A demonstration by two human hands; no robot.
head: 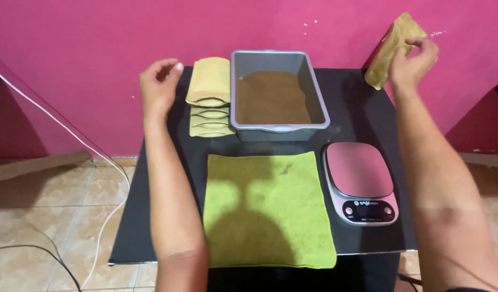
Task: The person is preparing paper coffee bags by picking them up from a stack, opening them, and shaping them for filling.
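Right grip point(414, 59) pinches one tan pouch point(392, 50), lifted past the table's point(362, 103) far right corner by the pink wall point(97, 32). My left grip point(160, 81) is loosely curled and empty, just beside the stack of four pouches point(209, 97). I count one gray pan point(279, 94), one green cloth point(268, 208), one scale point(360, 181). Both side edges have open room.

My view is evenly bright, lit from above and behind me: my head and shoulders throw a soft dark shadow across the green cloth point(269, 208), and the arms shade the black surface point(362, 116). The scale point(360, 181) plate carries a dull pink sheen. Focus is fair; edges bend slightly, and the right hand point(414, 59) looks slightly smeared.
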